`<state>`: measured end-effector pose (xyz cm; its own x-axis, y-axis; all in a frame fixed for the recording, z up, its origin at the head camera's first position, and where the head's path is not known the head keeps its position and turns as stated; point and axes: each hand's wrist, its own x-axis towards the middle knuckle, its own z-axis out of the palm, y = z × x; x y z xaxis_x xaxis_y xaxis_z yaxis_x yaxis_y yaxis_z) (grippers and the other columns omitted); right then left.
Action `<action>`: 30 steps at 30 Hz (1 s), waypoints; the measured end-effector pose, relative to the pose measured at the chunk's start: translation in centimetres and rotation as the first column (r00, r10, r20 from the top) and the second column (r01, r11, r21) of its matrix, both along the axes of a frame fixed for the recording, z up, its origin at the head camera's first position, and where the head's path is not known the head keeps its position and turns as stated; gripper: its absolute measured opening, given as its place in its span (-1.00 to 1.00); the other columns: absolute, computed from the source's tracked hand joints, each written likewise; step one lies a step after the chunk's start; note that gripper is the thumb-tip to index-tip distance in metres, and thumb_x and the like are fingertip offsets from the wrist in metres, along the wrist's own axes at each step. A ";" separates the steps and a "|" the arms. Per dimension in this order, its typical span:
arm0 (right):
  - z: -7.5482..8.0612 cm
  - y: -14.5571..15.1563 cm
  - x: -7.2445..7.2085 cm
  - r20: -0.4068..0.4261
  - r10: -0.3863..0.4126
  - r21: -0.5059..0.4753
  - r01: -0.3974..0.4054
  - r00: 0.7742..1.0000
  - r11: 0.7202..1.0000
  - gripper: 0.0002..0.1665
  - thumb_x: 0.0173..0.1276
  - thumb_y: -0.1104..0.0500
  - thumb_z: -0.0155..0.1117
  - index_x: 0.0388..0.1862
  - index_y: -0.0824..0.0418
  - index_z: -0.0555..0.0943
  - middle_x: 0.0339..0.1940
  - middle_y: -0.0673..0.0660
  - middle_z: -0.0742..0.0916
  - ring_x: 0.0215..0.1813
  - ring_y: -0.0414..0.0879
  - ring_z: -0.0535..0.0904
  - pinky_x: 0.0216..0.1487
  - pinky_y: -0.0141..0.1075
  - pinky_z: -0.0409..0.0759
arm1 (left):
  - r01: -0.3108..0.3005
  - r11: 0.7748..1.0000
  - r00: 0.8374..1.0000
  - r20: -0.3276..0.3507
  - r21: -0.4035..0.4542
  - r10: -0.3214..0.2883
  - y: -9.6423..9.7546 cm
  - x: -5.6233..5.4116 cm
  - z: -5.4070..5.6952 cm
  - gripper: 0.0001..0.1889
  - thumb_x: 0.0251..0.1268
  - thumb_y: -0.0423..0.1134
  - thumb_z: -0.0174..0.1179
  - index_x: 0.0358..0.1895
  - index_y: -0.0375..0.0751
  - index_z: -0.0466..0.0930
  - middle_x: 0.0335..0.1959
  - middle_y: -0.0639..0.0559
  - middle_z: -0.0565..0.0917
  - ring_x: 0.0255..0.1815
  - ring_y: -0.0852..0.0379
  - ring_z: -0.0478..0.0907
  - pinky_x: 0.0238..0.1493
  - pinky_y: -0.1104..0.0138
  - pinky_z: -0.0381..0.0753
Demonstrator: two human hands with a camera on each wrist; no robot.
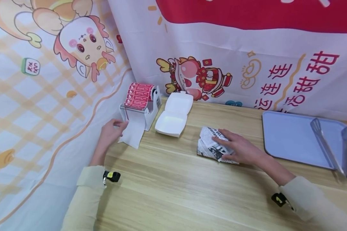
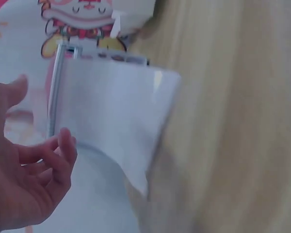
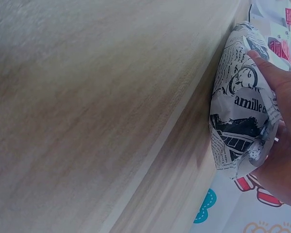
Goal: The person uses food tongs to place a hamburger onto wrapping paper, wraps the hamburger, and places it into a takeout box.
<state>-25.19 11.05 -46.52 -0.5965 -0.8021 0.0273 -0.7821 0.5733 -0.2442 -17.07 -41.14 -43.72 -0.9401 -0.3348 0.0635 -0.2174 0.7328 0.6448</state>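
Observation:
A packet wrapped in newsprint-patterned paper (image 1: 212, 144) lies on the table in the head view. My right hand (image 1: 243, 149) lies over it from the right. In the right wrist view, the thumb (image 3: 264, 65) presses one side of the packet (image 3: 242, 104) and the other fingers lie behind it, largely hidden. At the left stands a white label dispenser (image 1: 151, 114) with a roll of red printed labels (image 1: 138, 94). A pale strip (image 1: 133, 130) hangs from its front onto the table. My left hand (image 1: 111, 133) is beside that strip, its fingers loosely curled and holding nothing.
An opened white clamshell box (image 1: 172, 122) stands between the dispenser and the packet. On the right is a blue-grey tray (image 1: 292, 141) with metal tongs (image 1: 326, 144) lying across it. Printed cloth (image 1: 234, 41) hangs behind the table and along its left side.

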 end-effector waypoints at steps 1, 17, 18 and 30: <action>0.0 0.0 0.0 -0.003 0.001 -0.005 -0.001 1.000 1.000 0.04 0.16 -0.14 0.51 0.57 -0.22 0.21 0.62 0.28 0.21 0.57 0.26 0.20 0.40 0.22 0.36 | -0.006 1.000 1.000 -0.017 -0.015 0.005 0.6 -0.7 0.3 -0.28 0.37 0.30 0.06 0.17 -0.37 0.49 -0.01 -0.34 0.69 -0.42 -0.06 0.72 -0.21 0.23 0.58; -0.2 0.1 -0.1 -0.006 0.001 -0.002 -0.001 1.000 1.000 0.04 0.16 -0.16 0.51 0.57 -0.24 0.21 0.62 0.27 0.20 0.56 0.25 0.21 0.41 0.21 0.36 | -0.040 0.995 0.997 -0.062 -0.095 0.034 0.4 -2.6 0.8 -0.68 0.55 -0.25 -0.03 -0.19 -0.37 0.68 -0.47 -0.19 0.75 -0.70 0.11 0.59 -0.69 0.37 0.42; -0.2 0.1 -0.2 -0.005 0.000 -0.001 0.000 1.000 1.000 0.04 0.16 -0.16 0.51 0.57 -0.24 0.21 0.62 0.28 0.20 0.56 0.26 0.21 0.40 0.22 0.36 | -0.035 0.995 0.998 -0.062 -0.093 0.029 0.2 -2.5 0.8 -0.69 0.55 -0.25 -0.03 -0.20 -0.37 0.69 -0.48 -0.19 0.75 -0.70 0.10 0.59 -0.69 0.37 0.41; -0.2 0.0 -0.2 0.001 -0.004 0.009 0.004 1.000 1.000 0.04 0.17 -0.16 0.50 0.57 -0.24 0.19 0.63 0.27 0.19 0.57 0.25 0.19 0.41 0.22 0.36 | -0.015 0.962 0.993 -0.115 -0.273 -0.017 -0.8 -1.5 -0.4 -0.68 0.53 -0.22 -0.01 -0.27 -0.28 0.72 -0.55 -0.09 0.74 -0.66 0.07 0.59 -0.50 0.19 0.51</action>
